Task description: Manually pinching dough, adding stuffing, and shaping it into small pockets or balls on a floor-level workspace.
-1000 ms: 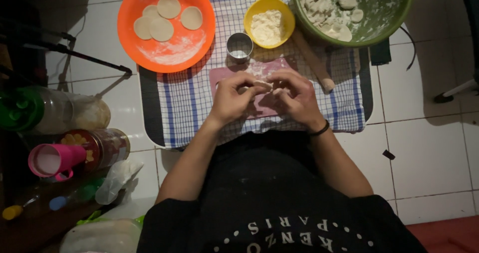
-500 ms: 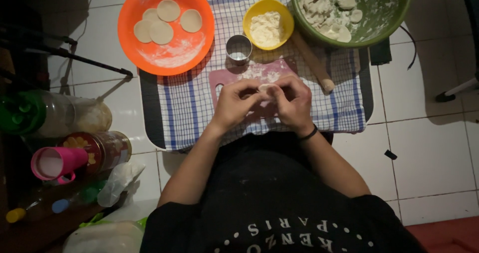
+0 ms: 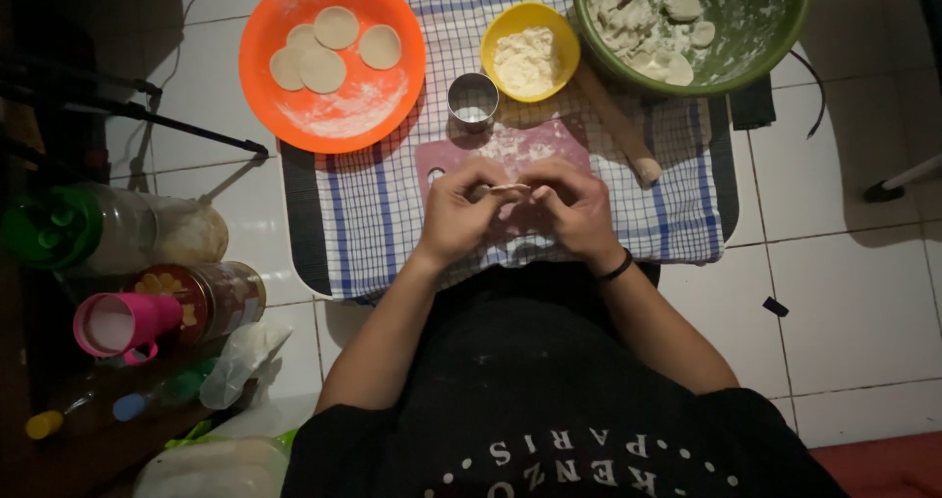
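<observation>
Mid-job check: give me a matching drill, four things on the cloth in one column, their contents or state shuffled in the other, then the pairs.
Things:
1. orange plate
2. yellow bowl
3. green bowl
4. hands

States:
A. holds lumps of dough and flour
B. pinch a small piece of dough together
C. carries four flat dough rounds
D. filled with a pale crumbly filling

Pairs: 1-C, 2-D, 3-A, 4-B

I see a black short-sleeved shirt with pale lettering curving across the chest, bare forearms, and a thin black band round the right wrist.
</observation>
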